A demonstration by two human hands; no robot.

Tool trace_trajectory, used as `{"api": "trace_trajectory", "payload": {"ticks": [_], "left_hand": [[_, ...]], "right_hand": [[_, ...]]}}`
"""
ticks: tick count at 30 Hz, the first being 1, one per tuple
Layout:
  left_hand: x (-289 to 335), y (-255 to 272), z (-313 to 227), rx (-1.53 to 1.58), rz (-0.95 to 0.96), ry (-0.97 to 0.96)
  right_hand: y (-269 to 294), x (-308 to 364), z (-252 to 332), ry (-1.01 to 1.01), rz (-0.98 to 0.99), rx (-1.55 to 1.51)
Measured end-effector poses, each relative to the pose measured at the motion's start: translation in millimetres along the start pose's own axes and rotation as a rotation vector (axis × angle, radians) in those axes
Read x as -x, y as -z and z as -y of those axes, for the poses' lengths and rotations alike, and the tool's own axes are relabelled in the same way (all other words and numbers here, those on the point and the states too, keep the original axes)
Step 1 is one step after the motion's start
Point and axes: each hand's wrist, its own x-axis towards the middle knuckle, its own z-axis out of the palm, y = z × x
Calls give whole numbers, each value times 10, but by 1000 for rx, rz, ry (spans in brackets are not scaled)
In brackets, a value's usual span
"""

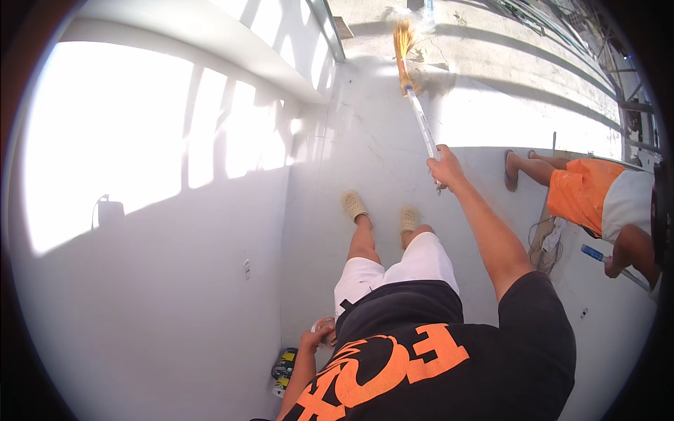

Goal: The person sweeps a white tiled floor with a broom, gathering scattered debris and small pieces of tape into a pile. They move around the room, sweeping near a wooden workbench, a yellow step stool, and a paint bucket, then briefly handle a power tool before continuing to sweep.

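My right hand [446, 168] is closed round the white handle [423, 123] of a broom, near its end. The broom's straw-coloured bristles [403, 41] reach forward to the sunlit edge of the pale floor, with a hazy patch of dust about them. Low at my left hip, my left hand [323, 332] has its fingers curled round a small whitish and reddish thing that I cannot make out.
A white wall [196, 295] runs along my left, with several dark and yellow containers [284, 363] at its foot. To the right, a person in orange shorts [579, 193] holds a blue-handled tool [593, 252]. Cords and cloth [547, 238] lie near that person.
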Motion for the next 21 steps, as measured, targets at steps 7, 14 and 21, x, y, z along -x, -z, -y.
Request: {"api": "trace_trajectory", "payload": {"ticks": [7, 14, 21], "left_hand": [[-220, 979, -1382, -82, -89, -186], [40, 1345, -1910, -162, -194, -157], [983, 1046, -1976, -209, -273, 122]], "right_hand": [[-487, 1494, -83, -53, 499, -84], [-1912, 280, -417, -49, 882, 255], [-1779, -1707, -181, -309, 622, 61]]}}
